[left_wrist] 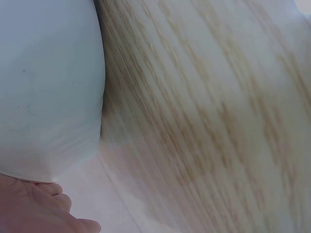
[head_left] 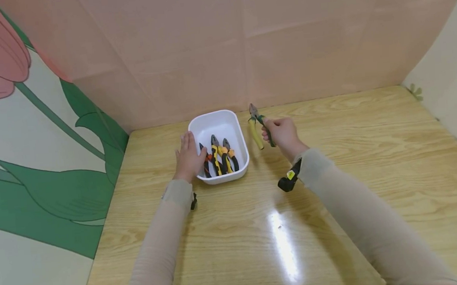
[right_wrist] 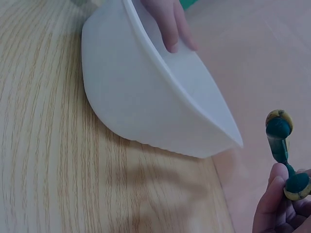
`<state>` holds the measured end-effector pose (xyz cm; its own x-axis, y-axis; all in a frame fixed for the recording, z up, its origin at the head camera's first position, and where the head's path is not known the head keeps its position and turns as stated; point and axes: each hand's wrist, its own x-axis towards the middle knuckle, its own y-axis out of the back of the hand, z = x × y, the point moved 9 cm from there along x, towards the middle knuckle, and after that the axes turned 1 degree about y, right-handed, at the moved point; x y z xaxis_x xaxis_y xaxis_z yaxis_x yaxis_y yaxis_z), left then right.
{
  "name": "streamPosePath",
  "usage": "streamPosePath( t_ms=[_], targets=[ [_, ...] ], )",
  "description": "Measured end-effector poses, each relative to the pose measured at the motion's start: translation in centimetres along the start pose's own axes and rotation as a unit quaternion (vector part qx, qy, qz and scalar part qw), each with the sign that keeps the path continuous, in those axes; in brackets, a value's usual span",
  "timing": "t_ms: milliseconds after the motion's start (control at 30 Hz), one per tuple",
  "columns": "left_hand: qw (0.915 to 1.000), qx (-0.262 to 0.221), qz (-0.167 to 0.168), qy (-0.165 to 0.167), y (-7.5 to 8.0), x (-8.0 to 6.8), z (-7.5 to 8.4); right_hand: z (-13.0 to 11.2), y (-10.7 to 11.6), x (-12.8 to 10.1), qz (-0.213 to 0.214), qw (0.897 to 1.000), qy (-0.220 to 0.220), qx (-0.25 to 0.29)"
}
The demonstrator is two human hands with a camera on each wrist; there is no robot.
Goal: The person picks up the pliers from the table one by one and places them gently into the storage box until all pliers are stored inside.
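Observation:
A white plastic tub (head_left: pixel 219 121) sits on the wooden table near the back wall, with three pliers (head_left: pixel 218 157) with black, yellow and orange handles lying inside. My left hand (head_left: pixel 189 156) rests on the tub's left rim, thumb hooked over the edge; its fingers (right_wrist: pixel 170 26) show at the rim in the right wrist view. My right hand (head_left: pixel 282 134) grips one green handle of a green-and-yellow pair of pliers (head_left: pixel 259 129), held in the air just right of the tub, handles spread, nose toward the wall. The handle ends (right_wrist: pixel 282 145) show in the right wrist view.
The wooden table (head_left: pixel 338 205) spreads wide to the right and toward me. A pink wall closes the back, and flower-painted panels stand at left and right. The tub's outer wall (left_wrist: pixel 43 87) fills the left wrist view.

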<state>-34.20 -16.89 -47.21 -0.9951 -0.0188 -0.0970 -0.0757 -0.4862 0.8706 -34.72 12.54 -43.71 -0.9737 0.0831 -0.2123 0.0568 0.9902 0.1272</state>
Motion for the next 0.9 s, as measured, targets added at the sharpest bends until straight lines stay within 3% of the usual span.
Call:
streamPosePath(
  t_ms=[567, 900],
  targets=[
    [1.0, 0.002, 0.004, 0.001, 0.0, 0.0, 0.1, -0.7, -2.9, -0.7, -0.017, 1.0, 0.001, -0.017],
    [1.0, 0.005, 0.005, -0.001, 0.0, 0.0, 0.1, -0.7, -4.4, -1.1, -0.016, 1.0, 0.011, 0.008]
  ],
)
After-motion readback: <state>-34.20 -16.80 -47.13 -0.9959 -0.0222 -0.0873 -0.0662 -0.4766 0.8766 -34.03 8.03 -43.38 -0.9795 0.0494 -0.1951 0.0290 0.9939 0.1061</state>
